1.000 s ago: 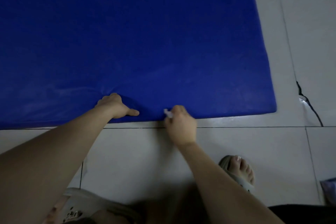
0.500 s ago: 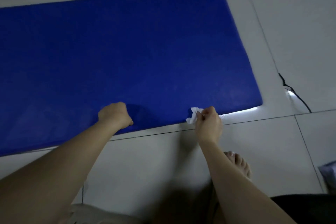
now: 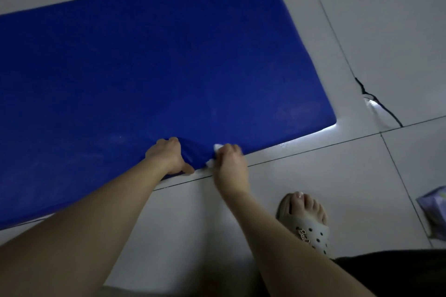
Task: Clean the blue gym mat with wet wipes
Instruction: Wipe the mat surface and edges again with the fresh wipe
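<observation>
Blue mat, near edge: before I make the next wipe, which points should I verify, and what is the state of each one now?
1. Grip: the left hand holds the blue mat at its near edge, raising a fold: ok.
2. Tool: the right hand pinches the wet wipe: ok.
3. Contact: the wet wipe lies against the mat's edge: ok.
4. Wipe clean and moist enough: cannot tell.
5. The black cable lies on the floor, apart from the mat: ok.
6. The packet at the right border holds fresh wipes: cannot tell.

left forearm [image 3: 101, 219] and right forearm [image 3: 272, 231] bare — one pale open-toed slipper [image 3: 312, 232] with round holes, dark garment [image 3: 395, 272] beside it.
</observation>
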Motion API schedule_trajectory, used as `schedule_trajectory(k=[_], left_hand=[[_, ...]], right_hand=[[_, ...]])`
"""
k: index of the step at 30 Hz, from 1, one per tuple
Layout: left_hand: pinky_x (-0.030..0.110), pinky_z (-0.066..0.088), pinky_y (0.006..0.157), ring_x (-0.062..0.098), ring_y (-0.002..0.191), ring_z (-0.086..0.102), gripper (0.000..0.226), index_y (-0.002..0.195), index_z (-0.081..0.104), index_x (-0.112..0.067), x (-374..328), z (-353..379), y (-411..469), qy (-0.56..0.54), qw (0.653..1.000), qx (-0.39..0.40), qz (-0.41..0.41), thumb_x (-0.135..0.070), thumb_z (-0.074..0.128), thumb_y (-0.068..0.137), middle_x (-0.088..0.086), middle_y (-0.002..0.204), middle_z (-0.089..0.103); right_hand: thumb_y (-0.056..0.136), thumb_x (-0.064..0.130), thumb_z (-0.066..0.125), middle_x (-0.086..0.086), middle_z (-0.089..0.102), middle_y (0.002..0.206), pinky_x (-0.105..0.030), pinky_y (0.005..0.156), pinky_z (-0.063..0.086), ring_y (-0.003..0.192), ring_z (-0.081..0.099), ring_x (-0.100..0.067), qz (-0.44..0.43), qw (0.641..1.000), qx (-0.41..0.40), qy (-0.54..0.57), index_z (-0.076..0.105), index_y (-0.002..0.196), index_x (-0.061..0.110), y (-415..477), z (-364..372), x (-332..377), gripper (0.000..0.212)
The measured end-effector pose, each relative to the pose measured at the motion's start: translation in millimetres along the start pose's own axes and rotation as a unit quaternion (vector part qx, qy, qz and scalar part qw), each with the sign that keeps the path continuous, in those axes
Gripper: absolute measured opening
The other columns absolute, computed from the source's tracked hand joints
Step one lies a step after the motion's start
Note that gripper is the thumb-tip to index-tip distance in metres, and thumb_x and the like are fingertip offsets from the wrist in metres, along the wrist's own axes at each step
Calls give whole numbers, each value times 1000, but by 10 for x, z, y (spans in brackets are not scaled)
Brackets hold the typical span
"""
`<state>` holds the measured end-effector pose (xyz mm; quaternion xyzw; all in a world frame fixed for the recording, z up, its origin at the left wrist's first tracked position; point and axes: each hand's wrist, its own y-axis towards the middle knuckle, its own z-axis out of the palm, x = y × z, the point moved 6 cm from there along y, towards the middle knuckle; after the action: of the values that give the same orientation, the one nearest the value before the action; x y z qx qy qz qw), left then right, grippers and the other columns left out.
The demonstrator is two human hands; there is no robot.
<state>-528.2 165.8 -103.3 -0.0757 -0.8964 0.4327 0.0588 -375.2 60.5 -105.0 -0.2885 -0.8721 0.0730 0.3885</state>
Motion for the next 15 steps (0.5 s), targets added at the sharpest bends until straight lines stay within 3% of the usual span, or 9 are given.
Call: schedule_trajectory(k=[3,6,9,12,15], left_hand=[[39,47,79,31,113,56,100,145,35,-13,-4,-1,7,0,1000,-6,-7,-61,81,71,13,138,46],[41,51,85,29,110,55,101,143,36,-14,-19,-13,-5,4,1000,10,-6,-65,82,68,12,136,46],[41,53,88,25,104,52,100,141,37,-15,-11,-24,-20,8,1000,20,-2,-65,83,67,9,133,46],[40,53,88,24,103,51,97,139,40,-15,-16,-37,-42,11,1000,18,2,-64,83,67,8,131,47],[39,53,85,25,105,53,95,136,42,-14,-27,-43,-41,8,1000,19,3,-64,84,67,8,129,48]], right_hand=[[97,18,58,-11,56,105,-44,77,51,85,59,-30,-64,997,40,-20,60,102,6,-147,277,291,13],[94,21,62,-9,58,108,-39,74,50,86,61,-29,-96,994,19,-54,62,107,10,-43,64,164,17],[90,22,69,-5,57,116,-37,82,50,98,62,-25,-17,998,-51,-37,63,111,15,217,-517,-363,23],[94,24,65,1,55,108,-32,84,46,100,61,-24,94,983,-155,-2,61,103,15,337,-942,-760,13],[95,23,63,-4,56,105,-26,82,37,98,59,-24,84,985,-147,17,61,100,11,210,-617,-529,13]])
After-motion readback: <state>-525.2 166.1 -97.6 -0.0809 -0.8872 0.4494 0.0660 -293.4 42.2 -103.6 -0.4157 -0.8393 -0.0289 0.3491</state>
